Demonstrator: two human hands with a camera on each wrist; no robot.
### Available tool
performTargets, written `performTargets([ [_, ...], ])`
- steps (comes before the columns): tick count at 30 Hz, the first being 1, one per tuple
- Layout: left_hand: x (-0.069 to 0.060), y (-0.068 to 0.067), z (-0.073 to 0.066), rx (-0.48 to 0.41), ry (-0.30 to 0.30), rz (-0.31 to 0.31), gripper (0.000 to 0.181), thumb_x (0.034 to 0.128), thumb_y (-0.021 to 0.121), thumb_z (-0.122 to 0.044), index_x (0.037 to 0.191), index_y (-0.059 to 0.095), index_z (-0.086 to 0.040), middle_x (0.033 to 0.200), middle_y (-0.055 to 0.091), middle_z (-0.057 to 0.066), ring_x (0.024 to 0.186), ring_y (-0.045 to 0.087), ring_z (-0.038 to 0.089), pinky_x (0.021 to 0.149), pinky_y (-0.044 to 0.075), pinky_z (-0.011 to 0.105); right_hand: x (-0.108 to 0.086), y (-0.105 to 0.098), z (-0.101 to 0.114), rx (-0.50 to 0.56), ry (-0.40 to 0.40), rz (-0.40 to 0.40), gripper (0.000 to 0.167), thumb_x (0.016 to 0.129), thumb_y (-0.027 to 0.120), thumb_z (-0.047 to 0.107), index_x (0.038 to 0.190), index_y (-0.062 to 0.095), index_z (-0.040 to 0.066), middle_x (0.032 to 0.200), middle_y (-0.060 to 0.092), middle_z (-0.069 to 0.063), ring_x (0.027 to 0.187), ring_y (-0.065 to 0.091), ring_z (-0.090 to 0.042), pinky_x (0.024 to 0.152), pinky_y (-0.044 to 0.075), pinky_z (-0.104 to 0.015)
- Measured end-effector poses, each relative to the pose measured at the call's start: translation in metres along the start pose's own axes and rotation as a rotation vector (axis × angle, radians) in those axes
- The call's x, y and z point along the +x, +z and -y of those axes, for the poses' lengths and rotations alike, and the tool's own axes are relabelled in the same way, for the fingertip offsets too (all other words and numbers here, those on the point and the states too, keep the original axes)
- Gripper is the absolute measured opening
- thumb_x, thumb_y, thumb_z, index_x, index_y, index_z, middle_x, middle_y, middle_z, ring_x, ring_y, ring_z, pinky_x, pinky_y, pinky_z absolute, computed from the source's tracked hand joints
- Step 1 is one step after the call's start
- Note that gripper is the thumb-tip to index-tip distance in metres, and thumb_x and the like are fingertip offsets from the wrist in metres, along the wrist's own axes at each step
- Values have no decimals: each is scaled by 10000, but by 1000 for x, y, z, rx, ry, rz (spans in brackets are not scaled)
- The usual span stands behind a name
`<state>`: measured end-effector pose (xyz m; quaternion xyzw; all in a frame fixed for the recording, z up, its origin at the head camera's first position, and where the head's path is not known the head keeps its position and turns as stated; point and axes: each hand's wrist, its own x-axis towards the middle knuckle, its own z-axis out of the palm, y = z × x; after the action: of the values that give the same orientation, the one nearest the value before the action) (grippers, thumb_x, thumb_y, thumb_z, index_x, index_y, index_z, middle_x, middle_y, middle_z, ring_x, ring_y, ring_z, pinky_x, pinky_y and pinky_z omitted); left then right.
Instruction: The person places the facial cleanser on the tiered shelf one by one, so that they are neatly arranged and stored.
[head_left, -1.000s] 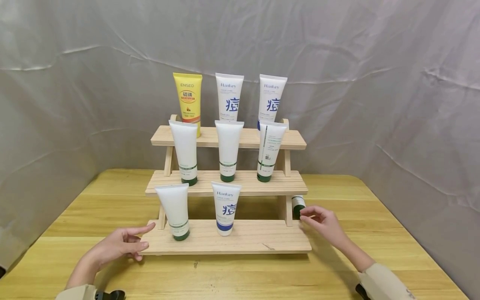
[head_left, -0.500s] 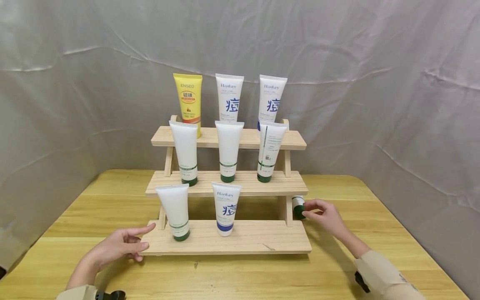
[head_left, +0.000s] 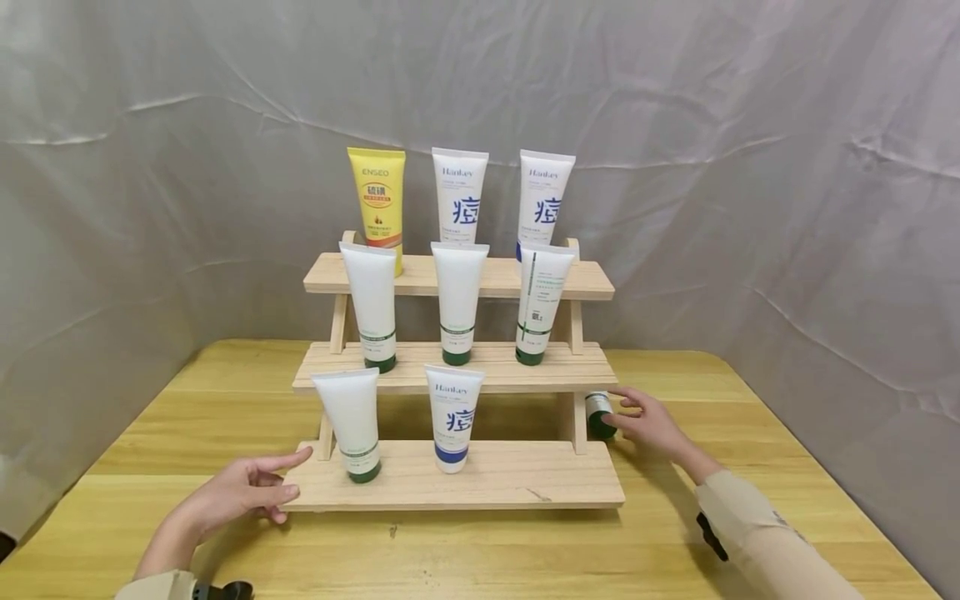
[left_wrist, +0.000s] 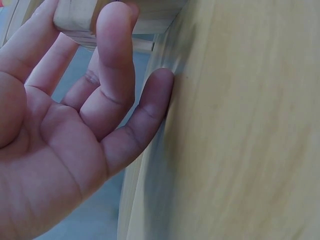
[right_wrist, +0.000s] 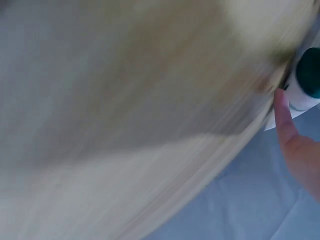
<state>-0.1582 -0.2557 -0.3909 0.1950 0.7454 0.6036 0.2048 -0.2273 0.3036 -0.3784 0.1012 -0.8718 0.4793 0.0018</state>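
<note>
At the bottom board's left end, my left hand holds the three-tier wooden stand, thumb and index finger at its corners; the wrist view shows the fingers around the board end. My right hand is at a white squeeze tube with a dark green cap, behind the stand's right leg. Thumb and fingers lie about its cap end; the rest is hidden. In the right wrist view, one finger touches the tube near the cap. On the bottom board stand a green-capped white tube and a Hankey tube.
Three white tubes with green caps, one of them the middle tube, stand on the middle tier. Above are a yellow tube and two Hankey tubes. A grey cloth hangs behind the wooden table.
My right hand has shifted slightly back and right, its fingers moving from the near side of the cap to around the tube's end. The left hand and stand stay as they were.
</note>
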Motion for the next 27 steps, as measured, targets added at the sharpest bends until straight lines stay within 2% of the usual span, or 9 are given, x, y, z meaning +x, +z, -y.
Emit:
performTargets([
  [5,0,0,1,-2,-5,-3,415,875,573,-112,1105,532,-455,738,535,103,623,595,190,625,501,329,9,-3,-3,36,95,41,647,870,594,156,1338,238,-113,1242,280,-432,1037,462,-481,742,490,-408],
  [9,1,-1,1,-7,-5,0,409,877,570,-110,1115,535,-441,735,538,102,623,595,191,629,501,331,14,-3,-2,47,132,74,694,885,574,188,1357,171,-123,1232,302,-436,970,533,-427,742,488,-404],
  [13,1,-1,0,-12,-6,1,421,879,566,-108,1181,518,-397,723,543,98,624,594,193,628,500,332,17,-2,-3,46,115,100,610,891,565,192,1336,265,-97,1196,390,-402,920,565,-337,721,490,-370],
  [17,1,-1,1,-10,-6,3,427,880,565,-108,1232,504,-341,722,542,92,624,594,193,625,498,329,21,0,-7,31,104,113,515,886,572,193,1294,372,-50,1120,505,-319,710,541,-213,640,474,-313],
  [19,1,-1,1,-7,-2,4,424,879,565,-106,1208,510,-368,728,538,94,623,594,191,624,499,327,22,1,-8,25,101,108,502,885,574,201,1284,391,-43,1107,522,-300,668,523,-179,611,468,-300],
  [22,1,-1,1,-7,2,7,409,880,563,-107,1138,526,-423,733,535,98,621,593,188,622,499,325,24,4,-9,16,95,100,484,892,564,199,1271,397,-51,1090,531,-303,618,509,-157,568,461,-283],
  [27,0,-1,1,-12,-6,6,404,881,564,-113,1151,529,-411,731,541,97,624,595,194,629,497,325,25,9,-7,11,107,68,444,894,557,164,1248,417,-65,1027,560,-295,539,491,-165,485,437,-268],
])
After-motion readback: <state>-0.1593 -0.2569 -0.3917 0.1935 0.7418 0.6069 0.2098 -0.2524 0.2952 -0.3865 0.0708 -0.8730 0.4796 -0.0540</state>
